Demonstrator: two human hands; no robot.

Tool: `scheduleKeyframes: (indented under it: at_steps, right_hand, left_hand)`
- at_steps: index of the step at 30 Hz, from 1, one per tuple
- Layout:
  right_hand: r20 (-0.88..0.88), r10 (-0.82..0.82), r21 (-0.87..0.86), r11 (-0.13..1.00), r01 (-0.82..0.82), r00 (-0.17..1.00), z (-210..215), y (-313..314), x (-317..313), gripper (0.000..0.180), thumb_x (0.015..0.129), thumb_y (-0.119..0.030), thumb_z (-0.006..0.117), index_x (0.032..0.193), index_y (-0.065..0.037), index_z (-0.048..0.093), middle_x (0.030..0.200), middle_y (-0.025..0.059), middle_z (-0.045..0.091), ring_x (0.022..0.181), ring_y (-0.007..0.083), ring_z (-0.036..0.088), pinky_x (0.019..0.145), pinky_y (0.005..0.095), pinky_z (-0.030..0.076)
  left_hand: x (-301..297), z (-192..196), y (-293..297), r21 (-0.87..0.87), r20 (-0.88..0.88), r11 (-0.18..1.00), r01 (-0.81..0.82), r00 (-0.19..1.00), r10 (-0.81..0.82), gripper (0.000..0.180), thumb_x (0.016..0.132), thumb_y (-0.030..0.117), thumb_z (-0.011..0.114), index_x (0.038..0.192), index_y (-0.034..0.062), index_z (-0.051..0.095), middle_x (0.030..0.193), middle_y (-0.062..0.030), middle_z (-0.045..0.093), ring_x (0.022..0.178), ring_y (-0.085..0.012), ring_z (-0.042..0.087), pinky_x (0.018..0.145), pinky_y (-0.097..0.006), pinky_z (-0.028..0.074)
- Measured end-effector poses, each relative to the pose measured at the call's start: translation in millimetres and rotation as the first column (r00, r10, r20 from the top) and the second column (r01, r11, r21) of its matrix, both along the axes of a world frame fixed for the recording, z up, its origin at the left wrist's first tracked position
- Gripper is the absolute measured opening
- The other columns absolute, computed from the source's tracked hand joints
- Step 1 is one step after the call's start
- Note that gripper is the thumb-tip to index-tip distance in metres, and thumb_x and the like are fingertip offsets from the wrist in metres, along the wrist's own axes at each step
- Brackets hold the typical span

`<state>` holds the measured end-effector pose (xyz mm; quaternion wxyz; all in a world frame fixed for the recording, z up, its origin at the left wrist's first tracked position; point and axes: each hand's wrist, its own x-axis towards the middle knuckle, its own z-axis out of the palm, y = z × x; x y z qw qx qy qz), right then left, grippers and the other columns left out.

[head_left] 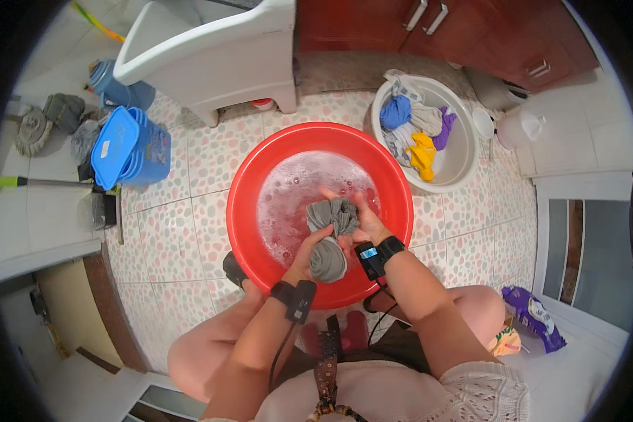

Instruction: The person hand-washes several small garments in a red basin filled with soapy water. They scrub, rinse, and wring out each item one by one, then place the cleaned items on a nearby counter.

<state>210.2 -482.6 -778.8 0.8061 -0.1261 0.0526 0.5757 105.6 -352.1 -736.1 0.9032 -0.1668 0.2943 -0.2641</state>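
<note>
A bunched grey cloth (327,261), wet-looking and folded over itself, is held above the near right part of a red basin (243,190). My left hand (306,254) grips its lower left side, with the fingers wrapped around the fabric. On the upper right, my right hand (364,224) holds the same cloth, its thumb and fingers around the crumpled end. Sudsy, pinkish water (281,190) with bubbles fills the basin's bottom. Whether the cloth is a garment, and which kind, cannot be made out.
Beyond the basin to the right stands a white tub (461,165) of coloured clothes (422,155). A white sink stand (253,63) rises at the back. Blue lidded bucket (137,151) is at left; a purple packet (534,316) lies right. Red cabinets (464,35) line the back.
</note>
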Motion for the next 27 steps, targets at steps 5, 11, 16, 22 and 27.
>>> scheduleKeyframes:
  at_steps: [5,11,16,22,27]
  right_hand:
    - [0.310,0.099,-0.119,0.991,-0.064,0.945,49,2,8,0.066,0.088,-0.034,0.068,0.142,-0.007,0.041,0.131,0.0121,0.053,0.111,0.0233,0.057,0.095,0.0365,0.047]
    - [0.393,0.353,-0.603,0.796,-0.052,0.849,88,17,14,0.033,0.087,-0.015,0.066,0.115,-0.004,0.053,0.105,0.0085,0.062,0.092,0.0169,0.061,0.074,0.0297,0.051]
    - [0.466,0.477,-0.753,0.656,0.051,0.745,101,28,6,0.026,0.083,-0.016,0.070,0.103,-0.005,0.057,0.089,0.0061,0.062,0.079,0.0146,0.060,0.066,0.0283,0.049]
    - [0.615,0.548,-0.768,0.580,0.272,0.566,64,30,-18,0.017,0.080,-0.012,0.069,0.091,-0.005,0.057,0.077,0.0013,0.058,0.070,0.0094,0.055,0.060,0.0269,0.045]
    - [0.595,0.658,-0.801,0.439,0.407,0.461,36,27,-35,0.018,0.076,-0.011,0.068,0.089,-0.004,0.058,0.077,0.0025,0.058,0.071,0.0120,0.055,0.063,0.0293,0.046]
  left_hand:
    - [-2,24,9,0.282,0.099,0.958,0.059,0.991,-0.090,0.029,0.090,0.025,0.061,0.102,-0.0019,0.056,0.085,-0.0126,0.064,0.072,-0.0221,0.065,0.064,-0.034,0.056]
    - [1,51,11,0.621,0.087,0.758,0.199,0.944,-0.319,0.026,0.088,0.022,0.066,0.101,-0.0004,0.059,0.084,-0.0094,0.065,0.073,-0.0177,0.066,0.065,-0.029,0.055]
    - [1,41,9,0.855,0.164,0.499,0.138,0.843,-0.513,0.027,0.082,0.020,0.070,0.099,0.0009,0.062,0.084,-0.0088,0.065,0.073,-0.0182,0.065,0.064,-0.033,0.053]
    - [-5,14,-10,0.995,0.026,0.094,0.032,0.833,-0.553,0.031,0.075,0.020,0.073,0.099,0.0016,0.065,0.083,-0.0090,0.066,0.075,-0.0194,0.063,0.067,-0.033,0.050]
    - [-16,-14,-25,0.958,-0.176,-0.287,0.001,0.791,-0.586,0.036,0.072,0.029,0.071,0.095,0.0011,0.068,0.087,-0.0176,0.069,0.082,-0.0328,0.067,0.071,-0.041,0.052]
